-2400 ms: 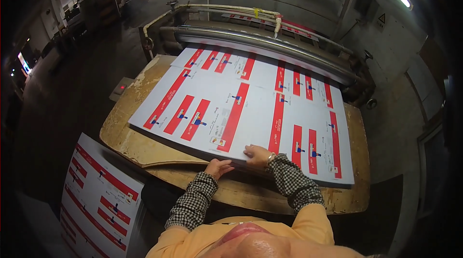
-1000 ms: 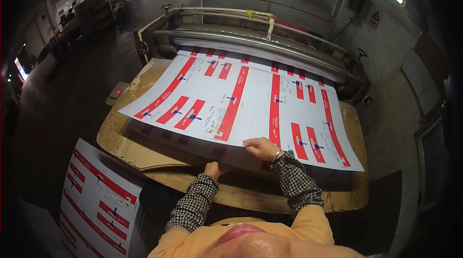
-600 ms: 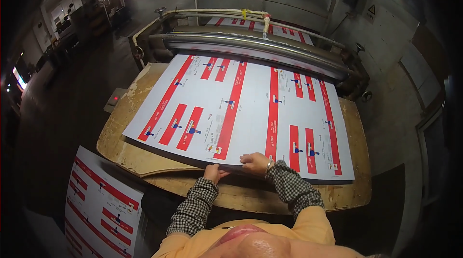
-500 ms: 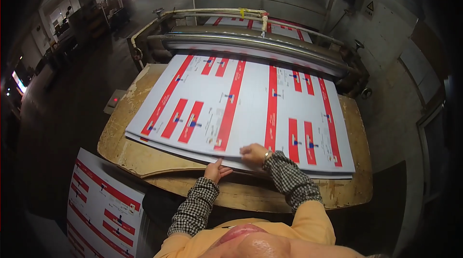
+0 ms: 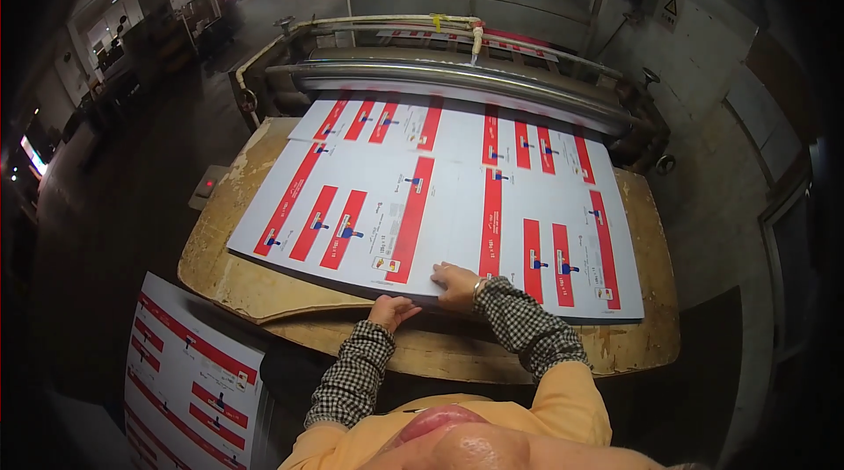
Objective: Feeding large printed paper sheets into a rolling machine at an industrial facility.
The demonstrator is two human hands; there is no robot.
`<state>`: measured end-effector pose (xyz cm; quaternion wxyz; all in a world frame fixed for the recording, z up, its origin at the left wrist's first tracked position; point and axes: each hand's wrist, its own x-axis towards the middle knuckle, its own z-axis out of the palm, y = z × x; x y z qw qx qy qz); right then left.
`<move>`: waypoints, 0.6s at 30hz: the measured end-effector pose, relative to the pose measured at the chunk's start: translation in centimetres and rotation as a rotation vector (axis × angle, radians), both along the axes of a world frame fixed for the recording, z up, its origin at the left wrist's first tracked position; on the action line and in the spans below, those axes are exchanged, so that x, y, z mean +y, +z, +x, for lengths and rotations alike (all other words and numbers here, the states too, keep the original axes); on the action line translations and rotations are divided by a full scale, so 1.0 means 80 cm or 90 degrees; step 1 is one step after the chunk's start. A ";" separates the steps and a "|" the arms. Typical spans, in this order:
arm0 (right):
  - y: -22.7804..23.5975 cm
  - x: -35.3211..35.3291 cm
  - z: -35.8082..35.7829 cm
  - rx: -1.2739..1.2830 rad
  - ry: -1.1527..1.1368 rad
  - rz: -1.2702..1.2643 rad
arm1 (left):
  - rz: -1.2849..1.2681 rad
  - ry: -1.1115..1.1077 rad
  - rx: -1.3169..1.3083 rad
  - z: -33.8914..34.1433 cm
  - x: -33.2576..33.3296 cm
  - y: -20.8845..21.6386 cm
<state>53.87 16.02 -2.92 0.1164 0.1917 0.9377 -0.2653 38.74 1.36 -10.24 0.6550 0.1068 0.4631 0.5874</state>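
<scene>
A stack of large white printed sheets (image 5: 457,224) with red bands and small blue marks lies on a worn wooden table (image 5: 211,259). Its far end runs up to a metal roller (image 5: 457,74). One sheet partly overlaps the pile and reaches under that roller. At the near edge, my right hand (image 5: 457,286) has its thumb over the top and its other fingers bent at the edge, gripping a printed sheet. Just left of it, my left hand (image 5: 392,313) touches the front of the stack, fingers stretched out and partly upturned.
More printed sheets (image 5: 189,373) stand low at the left. A small box with a red light (image 5: 207,184) sits beside the table's left edge. Pipes (image 5: 387,23) and a hand knob (image 5: 665,164) belong to the roller machine. A wall closes the right side.
The top sheet has slid away from me into the roller, baring another printed sheet below. My right hand has shifted slightly nearer; my left hand stays at the front edge.
</scene>
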 end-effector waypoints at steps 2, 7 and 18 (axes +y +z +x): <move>0.013 0.021 0.013 0.056 -0.064 -0.067 | -0.024 0.082 -0.040 0.021 0.009 0.036; 0.082 0.006 0.013 0.224 -0.160 -0.101 | -0.044 0.125 -0.042 0.017 0.006 0.031; 0.018 -0.017 0.019 0.061 -0.115 -0.140 | -0.037 0.096 -0.024 0.010 0.007 0.021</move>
